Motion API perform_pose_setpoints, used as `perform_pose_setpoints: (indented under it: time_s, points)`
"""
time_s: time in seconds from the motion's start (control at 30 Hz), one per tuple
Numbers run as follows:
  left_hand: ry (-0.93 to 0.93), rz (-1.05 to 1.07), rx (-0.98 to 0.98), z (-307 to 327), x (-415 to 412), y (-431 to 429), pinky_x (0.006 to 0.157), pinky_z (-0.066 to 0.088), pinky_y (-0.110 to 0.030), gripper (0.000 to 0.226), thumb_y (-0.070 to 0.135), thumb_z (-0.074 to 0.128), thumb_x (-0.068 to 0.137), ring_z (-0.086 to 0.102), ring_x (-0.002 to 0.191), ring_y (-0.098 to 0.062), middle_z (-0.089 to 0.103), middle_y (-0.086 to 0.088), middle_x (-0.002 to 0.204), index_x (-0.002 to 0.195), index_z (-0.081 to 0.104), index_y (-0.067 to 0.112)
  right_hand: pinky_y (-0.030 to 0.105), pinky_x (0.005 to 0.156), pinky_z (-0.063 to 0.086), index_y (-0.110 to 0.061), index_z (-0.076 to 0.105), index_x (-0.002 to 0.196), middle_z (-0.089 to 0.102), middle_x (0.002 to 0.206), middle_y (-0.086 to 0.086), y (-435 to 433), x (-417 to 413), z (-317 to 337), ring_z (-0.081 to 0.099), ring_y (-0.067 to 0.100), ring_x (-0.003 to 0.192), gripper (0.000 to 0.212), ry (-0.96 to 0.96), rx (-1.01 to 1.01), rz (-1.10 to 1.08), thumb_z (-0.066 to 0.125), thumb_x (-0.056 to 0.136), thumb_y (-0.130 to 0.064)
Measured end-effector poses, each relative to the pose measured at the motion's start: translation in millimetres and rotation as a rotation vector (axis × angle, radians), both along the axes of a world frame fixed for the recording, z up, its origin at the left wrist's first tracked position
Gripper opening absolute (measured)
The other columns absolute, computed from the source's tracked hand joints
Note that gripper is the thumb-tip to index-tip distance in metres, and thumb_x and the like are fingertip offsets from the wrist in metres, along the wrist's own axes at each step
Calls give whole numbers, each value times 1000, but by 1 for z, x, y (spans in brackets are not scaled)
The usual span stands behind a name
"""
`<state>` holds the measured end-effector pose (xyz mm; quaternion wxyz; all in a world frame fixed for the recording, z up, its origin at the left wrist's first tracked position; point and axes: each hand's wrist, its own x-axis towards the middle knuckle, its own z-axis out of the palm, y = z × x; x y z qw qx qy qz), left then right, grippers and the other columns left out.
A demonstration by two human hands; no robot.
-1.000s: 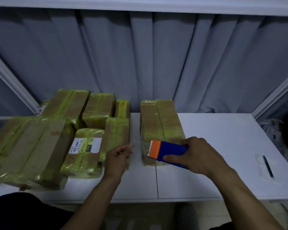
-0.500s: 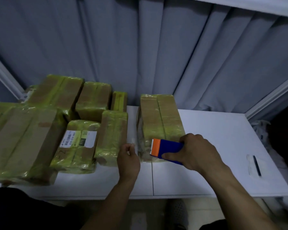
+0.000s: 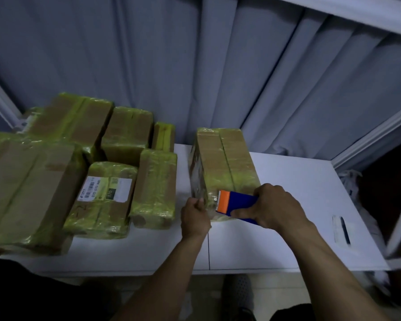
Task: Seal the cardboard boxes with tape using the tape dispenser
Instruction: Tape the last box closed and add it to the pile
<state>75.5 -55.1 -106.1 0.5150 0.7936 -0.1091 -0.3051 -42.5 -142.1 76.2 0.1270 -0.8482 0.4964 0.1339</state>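
White desk (image 3: 299, 205), and the lone box (image 3: 227, 158) runs lengthways away from the person, its near end right at both hands. The right hand (image 3: 276, 207) is wrapped round the blue tape dispenser (image 3: 236, 202), orange edge against that end. The left hand (image 3: 195, 216), fingers curled, pinches the box's near-left corner.

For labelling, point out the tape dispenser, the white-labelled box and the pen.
Blue and orange plastic tape dispenser (image 3: 241, 201): head view, blue body.
Yellow-taped cardboard box with white label (image 3: 103, 192): head view, label.
Dark slim pen (image 3: 344, 230): head view, barrel.
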Motion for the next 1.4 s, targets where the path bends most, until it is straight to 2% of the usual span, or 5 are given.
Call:
perform_pose_setpoints:
  time_s: [0.3,0.53,0.83,1.13,1.4]
  points:
    - [-110,141,-248,13,-4,11,73,47,-14,14,24,64,96,63,93,-4,64,9,104,110,67,24,35,77,60,-20,64,116,70,102,-2,-5,2,-2,67,20,87,83,-24,34,-14,85,57,-75]
    - [24,-110,-333,6,-20,15,100,51,-31,38,35,40,106,60,118,-5,67,6,124,137,59,23,34,78,59,-20,64,119,71,106,-1,-8,-4,-9,68,20,90,83,-60,36,-13,84,59,-74]
    - [-449,-649,-353,28,34,21,100,50,-24,43,14,55,101,38,136,6,24,19,160,138,56,35,34,80,59,-21,62,122,71,109,-2,-10,-10,-11,68,20,92,87,-104,58,4,83,59,-77]
    - [-607,-778,-159,32,67,9,100,40,-8,41,31,72,89,51,123,2,41,18,145,129,64,28,28,71,56,-22,62,112,66,99,-6,-13,-19,-11,66,17,87,76,-127,55,13,78,64,-79]
    - [-715,-722,-224,30,72,9,91,57,-29,55,44,81,78,65,106,1,52,21,137,127,65,25,29,74,58,-22,63,115,70,105,-3,-23,-23,-15,68,17,88,78,-148,63,31,79,63,-78]
